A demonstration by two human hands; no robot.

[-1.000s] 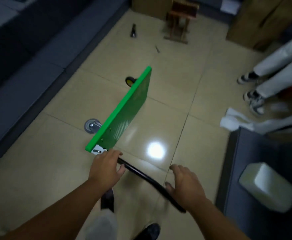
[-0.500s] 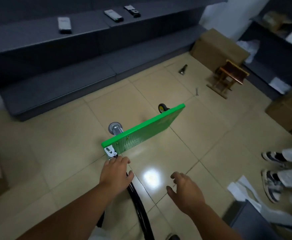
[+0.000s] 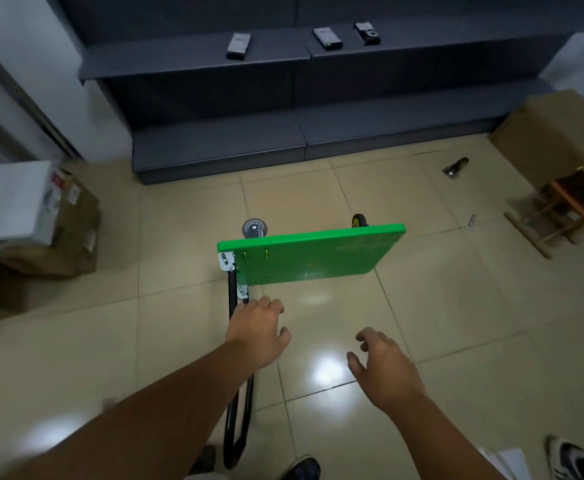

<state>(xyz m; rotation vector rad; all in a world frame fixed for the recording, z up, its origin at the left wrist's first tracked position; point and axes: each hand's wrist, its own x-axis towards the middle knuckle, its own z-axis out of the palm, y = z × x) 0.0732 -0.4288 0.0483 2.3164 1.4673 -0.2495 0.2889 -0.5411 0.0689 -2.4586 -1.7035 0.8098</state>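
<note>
Green platform trolley (image 3: pixel 318 256) stands tipped up on one long edge on the tiled floor (image 3: pixel 179 341), in the middle of the room, with its flat deck facing the person. A grey caster (image 3: pixel 254 228) and a black wheel with a yellow hub (image 3: pixel 360 220) stick out behind its upper edge. Its black tube handle (image 3: pixel 231 296) is hinged at the left end of the deck and runs back toward the person's feet.

The hands are apart. The left hand (image 3: pixel 257 336) lies on top of the handle just behind the hinge, back of the hand up and thumb out to the side; whether its fingers wrap the tube cannot be told, as the hand itself hides the contact. The right hand (image 3: pixel 384 372) hovers over bare floor to the right of the handle, fingers loosely spread, holding and touching nothing.

A dark grey shelving unit (image 3: pixel 283 140) stands against the far wall, and three small packaged items (image 3: pixel 327 38) lie on its upper shelf. At the left a white box (image 3: pixel 17 202) sits on cardboard boxes. At the right are a large cardboard box (image 3: pixel 553 129), a small wooden stool (image 3: pixel 567 206), a torch-like object (image 3: pixel 456 167) and a small metal part (image 3: pixel 470 223) on the floor. Another person's sneaker (image 3: pixel 567 459) shows at the lower right.
</note>
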